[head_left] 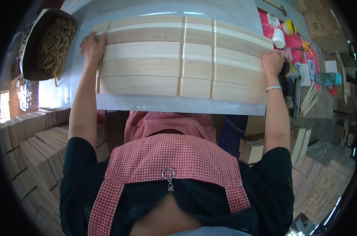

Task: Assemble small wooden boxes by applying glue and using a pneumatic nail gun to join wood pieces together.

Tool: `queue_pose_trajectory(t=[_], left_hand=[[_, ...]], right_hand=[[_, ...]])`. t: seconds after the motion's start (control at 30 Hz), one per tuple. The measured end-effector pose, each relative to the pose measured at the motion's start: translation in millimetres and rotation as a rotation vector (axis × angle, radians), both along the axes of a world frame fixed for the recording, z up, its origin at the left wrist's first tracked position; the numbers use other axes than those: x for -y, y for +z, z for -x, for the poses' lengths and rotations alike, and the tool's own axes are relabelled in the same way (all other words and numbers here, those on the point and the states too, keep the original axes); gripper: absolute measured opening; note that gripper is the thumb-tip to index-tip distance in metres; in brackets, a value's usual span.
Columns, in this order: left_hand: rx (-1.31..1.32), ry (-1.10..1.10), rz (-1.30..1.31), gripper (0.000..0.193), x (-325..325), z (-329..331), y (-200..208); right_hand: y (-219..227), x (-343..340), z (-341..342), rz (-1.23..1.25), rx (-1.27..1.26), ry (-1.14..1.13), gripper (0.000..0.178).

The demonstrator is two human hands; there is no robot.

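squaring up the row of wooden boards [141, 67] looks like the step in hand, judging by a hand at each end. the boards lie flat on the pale table [52, 94], long sides together, running left to right in front of the person, with narrow crosswise grooves [181, 65] that nearly line up from one board to the next.

the left hand [92, 49] is partly open, its fingers and thumb spread apart at the far part of the left end; it touches the wood there but does not seem wrapped around any one board. the right hand [272, 62] is curled at the right end, knuckles bent; i cannot tell whether it pinches a board or only pushes against the ends.

to do this well, i would press evenly from both sides, so that no board slides past its neighbour, and work along the ends from far to near. the grooves make a good guide: sight along each one and nudge any board that steps out of line. light, flat pressure should serve better than a hard shove, which could skew the row.
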State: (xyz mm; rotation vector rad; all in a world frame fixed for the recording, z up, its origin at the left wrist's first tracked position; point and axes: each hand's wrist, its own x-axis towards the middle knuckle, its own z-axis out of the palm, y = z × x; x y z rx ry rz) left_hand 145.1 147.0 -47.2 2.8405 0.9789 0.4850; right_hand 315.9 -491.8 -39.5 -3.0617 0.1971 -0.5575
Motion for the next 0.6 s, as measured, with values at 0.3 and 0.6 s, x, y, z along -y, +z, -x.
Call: queue_pose_trajectory(t=[0.3,0.6], left_hand=[[-0.056,0.018,0.064,0.073,4,0,8],[0.316,-0.675,-0.056,0.083,93,59,13]], right_hand=[[4,-3,5,0.007,-0.043,-0.013,0.044],[-5,45,123,-0.188,0.274,0.311,0.047]])
